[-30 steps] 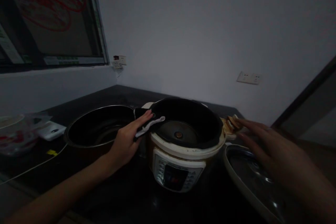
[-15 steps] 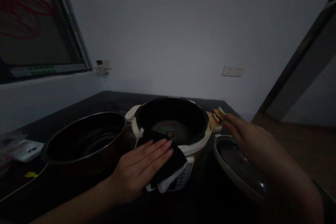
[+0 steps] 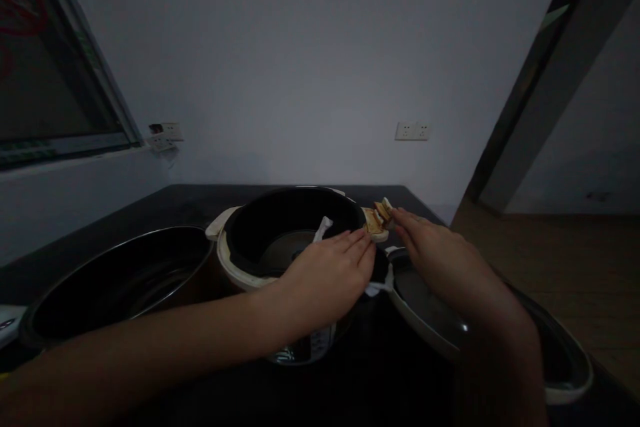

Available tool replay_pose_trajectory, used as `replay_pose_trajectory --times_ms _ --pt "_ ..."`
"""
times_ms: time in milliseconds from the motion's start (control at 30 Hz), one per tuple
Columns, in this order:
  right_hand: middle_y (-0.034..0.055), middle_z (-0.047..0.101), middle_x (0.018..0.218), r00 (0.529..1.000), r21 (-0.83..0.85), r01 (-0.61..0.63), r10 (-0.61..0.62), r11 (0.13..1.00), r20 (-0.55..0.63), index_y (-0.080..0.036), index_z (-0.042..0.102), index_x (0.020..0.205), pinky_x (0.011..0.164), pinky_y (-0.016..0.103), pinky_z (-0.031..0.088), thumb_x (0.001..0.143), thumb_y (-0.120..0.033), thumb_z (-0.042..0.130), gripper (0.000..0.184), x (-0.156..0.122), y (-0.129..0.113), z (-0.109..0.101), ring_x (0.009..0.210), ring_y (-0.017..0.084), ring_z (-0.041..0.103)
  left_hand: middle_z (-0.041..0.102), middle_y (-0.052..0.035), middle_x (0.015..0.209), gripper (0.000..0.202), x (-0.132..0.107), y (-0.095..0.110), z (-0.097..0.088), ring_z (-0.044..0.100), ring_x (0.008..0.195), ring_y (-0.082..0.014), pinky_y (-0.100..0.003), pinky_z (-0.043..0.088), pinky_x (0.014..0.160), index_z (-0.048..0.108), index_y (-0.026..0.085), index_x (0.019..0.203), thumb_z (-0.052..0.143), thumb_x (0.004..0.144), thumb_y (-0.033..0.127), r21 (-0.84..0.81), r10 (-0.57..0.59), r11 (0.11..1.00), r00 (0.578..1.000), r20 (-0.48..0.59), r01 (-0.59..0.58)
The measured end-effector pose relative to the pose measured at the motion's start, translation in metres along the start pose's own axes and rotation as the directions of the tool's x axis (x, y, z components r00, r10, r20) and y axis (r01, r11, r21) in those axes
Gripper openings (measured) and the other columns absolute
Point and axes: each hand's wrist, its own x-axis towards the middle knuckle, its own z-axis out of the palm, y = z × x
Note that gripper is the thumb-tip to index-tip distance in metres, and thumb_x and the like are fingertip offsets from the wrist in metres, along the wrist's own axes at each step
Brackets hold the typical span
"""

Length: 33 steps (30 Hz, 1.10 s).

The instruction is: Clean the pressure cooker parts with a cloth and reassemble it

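Observation:
An electric cooker (image 3: 243,278) with a cream rim and dark inside stands on the dark table in front of me. My left hand (image 3: 333,273) lies over its right front rim, fingers together, pressing a black cloth (image 3: 381,268) with white edges. Most of the cloth is hidden under the hand; one white corner sticks up over the opening. My right hand (image 3: 440,253) has its fingertips closed at the brown-stained hinge (image 3: 383,211) on the cooker's right side. Below that forearm lies a lid (image 3: 425,293) with a dark face and pale rim, partly covered by the arm.
Left of the cooker stands a wide dark pot (image 3: 170,232), close beside it. A white object (image 3: 9,321) shows at the left edge. Behind the table (image 3: 197,193) is a pale wall with sockets (image 3: 413,131). Wooden floor (image 3: 525,247) lies beyond the table's right edge.
My left hand has slid the cloth rightward along the cooker's rim, from the front towards the hinge. My right hand stays at the hinge. The view has shifted to the right.

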Motion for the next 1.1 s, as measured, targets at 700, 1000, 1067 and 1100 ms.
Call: replay_pose_trajectory --times_ms 700,1000,1067,1100 --pt "0.0124 0.053 0.14 0.998 -0.015 -0.019 0.02 1.0 0.055 -0.016 0.048 0.139 0.099 0.051 0.046 0.1 -0.026 0.03 0.044 0.0 -0.004 -0.007 0.124 0.03 0.055 0.071 -0.0095 0.111 0.035 0.05 -0.078 -0.013 0.066 0.103 -0.0238 -0.033 0.05 0.087 0.063 0.02 0.119 0.046 0.089 0.014 -0.204 -0.334 0.905 0.92 0.205 0.374" --pt "0.0154 0.049 0.143 0.992 0.018 -0.037 0.035 0.999 0.125 -0.014 0.045 0.141 0.101 0.048 0.045 0.1 -0.028 0.03 0.046 0.001 -0.007 -0.014 0.128 0.028 0.052 0.069 -0.0081 0.101 0.028 0.108 -0.127 0.064 0.067 0.089 -0.0185 -0.037 0.054 0.08 0.064 0.013 0.105 0.054 0.093 0.037 -0.157 -0.436 0.821 0.781 0.448 0.549" --pt "0.0156 0.048 0.144 0.987 0.032 -0.05 0.044 0.998 0.152 -0.014 0.043 0.142 0.101 0.048 0.045 0.1 -0.029 0.03 0.046 0.001 -0.009 -0.016 0.127 0.028 0.052 0.068 -0.0069 0.102 0.033 0.108 -0.118 0.07 0.066 0.089 -0.0182 -0.039 0.055 0.081 0.063 0.013 0.106 0.053 0.093 0.041 -0.195 -0.386 0.832 0.794 0.47 0.52" --pt "0.0156 0.048 0.144 0.986 0.036 -0.054 0.048 0.998 0.159 -0.015 0.043 0.142 0.1 0.047 0.045 0.1 -0.029 0.03 0.046 0.002 -0.01 -0.018 0.127 0.028 0.052 0.069 -0.0076 0.103 0.034 0.108 -0.113 0.07 0.066 0.092 -0.0187 -0.04 0.054 0.083 0.063 0.013 0.107 0.051 0.094 0.042 -0.207 -0.365 0.839 0.804 0.47 0.502"
